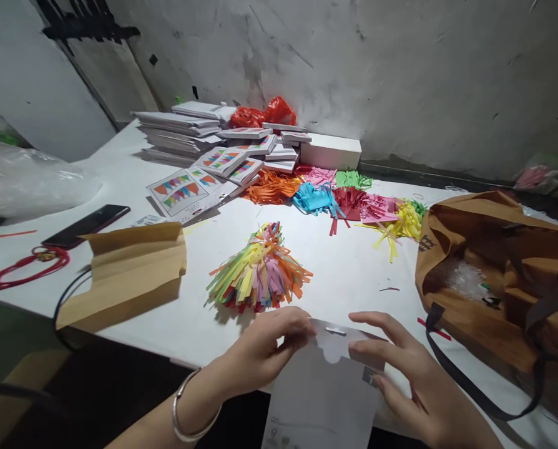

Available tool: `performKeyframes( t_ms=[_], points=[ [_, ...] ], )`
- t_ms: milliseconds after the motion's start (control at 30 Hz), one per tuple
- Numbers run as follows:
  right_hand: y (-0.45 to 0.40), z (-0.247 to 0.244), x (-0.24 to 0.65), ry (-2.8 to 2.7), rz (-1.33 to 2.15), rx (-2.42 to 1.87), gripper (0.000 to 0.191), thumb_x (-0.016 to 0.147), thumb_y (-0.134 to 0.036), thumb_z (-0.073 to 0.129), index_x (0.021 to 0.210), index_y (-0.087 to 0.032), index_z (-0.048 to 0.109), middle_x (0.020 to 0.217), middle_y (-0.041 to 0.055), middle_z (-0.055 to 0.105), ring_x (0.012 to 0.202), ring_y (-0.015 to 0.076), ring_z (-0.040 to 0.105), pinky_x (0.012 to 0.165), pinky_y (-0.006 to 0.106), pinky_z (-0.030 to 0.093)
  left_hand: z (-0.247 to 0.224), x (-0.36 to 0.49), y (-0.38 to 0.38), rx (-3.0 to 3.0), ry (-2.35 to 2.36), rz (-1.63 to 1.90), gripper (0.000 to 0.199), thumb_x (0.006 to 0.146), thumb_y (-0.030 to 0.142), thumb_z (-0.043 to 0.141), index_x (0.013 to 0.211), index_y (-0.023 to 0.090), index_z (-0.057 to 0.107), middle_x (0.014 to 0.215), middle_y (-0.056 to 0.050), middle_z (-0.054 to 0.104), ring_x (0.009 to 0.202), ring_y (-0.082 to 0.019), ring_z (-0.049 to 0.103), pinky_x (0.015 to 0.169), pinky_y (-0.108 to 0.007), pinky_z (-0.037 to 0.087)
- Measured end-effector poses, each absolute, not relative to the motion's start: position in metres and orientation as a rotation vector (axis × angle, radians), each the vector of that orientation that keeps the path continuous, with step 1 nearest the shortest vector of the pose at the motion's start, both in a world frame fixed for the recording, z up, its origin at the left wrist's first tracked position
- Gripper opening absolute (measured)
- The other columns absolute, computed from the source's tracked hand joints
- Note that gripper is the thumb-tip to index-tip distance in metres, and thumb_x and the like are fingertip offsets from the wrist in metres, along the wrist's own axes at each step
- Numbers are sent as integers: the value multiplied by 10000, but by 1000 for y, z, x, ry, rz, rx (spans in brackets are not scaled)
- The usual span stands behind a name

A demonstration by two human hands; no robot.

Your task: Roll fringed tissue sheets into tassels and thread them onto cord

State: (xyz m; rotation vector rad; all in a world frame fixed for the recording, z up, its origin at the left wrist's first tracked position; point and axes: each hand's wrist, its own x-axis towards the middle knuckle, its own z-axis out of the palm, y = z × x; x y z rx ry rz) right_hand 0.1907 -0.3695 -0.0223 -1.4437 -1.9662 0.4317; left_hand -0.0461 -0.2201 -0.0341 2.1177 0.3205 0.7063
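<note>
A flat white paper packet (323, 399) with a hanging slot in its top flap stands tilted at the table's front edge. My left hand (279, 340), with a silver bangle on its wrist, pinches the packet's upper left corner. At the packet's upper right, my right hand (412, 374) has its fingers spread, with some fingertips against the flap and the thumb by the side edge. Just beyond the packet, a multicoloured bundle of paper tassels (263, 271) rests fanned out on the white table (349, 268).
Stacked white packets (180, 134) and printed packets (223, 161) lie at the back left. Folded tassels (316, 198) in several colours line the back. A brown bag (447, 249) stands right. A phone (86, 226), red cord (30, 268) and brown paper cover (133, 274) lie left.
</note>
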Motion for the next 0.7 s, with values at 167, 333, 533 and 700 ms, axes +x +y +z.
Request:
performKeyframes(
  t_ms=[167,333,533,700],
  points=[
    [-351,-20,177,-2141,-39,-1514,359,986,-229,552,1336,-160,512,1102,108,695,955,209,659,820,330,549,-44,-36,-226,2145,297,718,235,945,92,477,1083,183,644,900,-63,685,796,-160,610,715,-265,486],
    [-334,-13,166,-2330,-162,-1740,140,960,-244,592,1064,-154,618,857,56,663,703,222,627,609,356,491,-51,-30,-227,2017,354,744,274,937,103,487,1172,193,597,1030,-77,684,875,-166,629,755,-276,519],
    [-316,7,178,-2372,259,-1889,246,928,-168,604,1173,-153,585,985,58,650,831,239,679,669,366,533,-57,-12,-219,1850,493,772,249,975,222,551,1221,206,583,984,-43,691,886,-175,634,748,-266,498],
    [-301,21,204,-2318,276,-1840,410,961,-284,586,1344,-158,517,1117,91,651,946,251,680,802,401,557,-35,10,-202,1785,453,838,237,966,241,568,1198,202,601,937,-26,644,811,-158,581,708,-260,459]
  ],
)
